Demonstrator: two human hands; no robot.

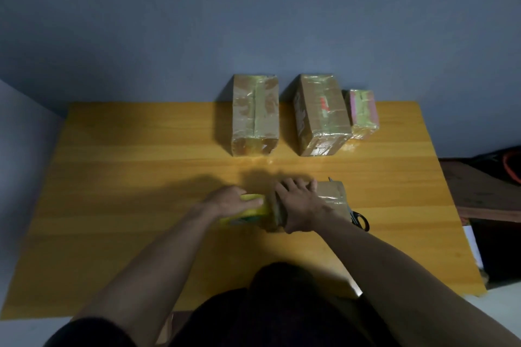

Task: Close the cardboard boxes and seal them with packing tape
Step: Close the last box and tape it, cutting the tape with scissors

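Cardboard box lay near the table's front middle, right hand clamped over it; left hand gripped the yellow tape roll touching its left end

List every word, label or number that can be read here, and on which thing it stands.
None can be read.
Red mark on the middle box: too blurred.
Print on the yellow tape roll under the left hand: too blurred.
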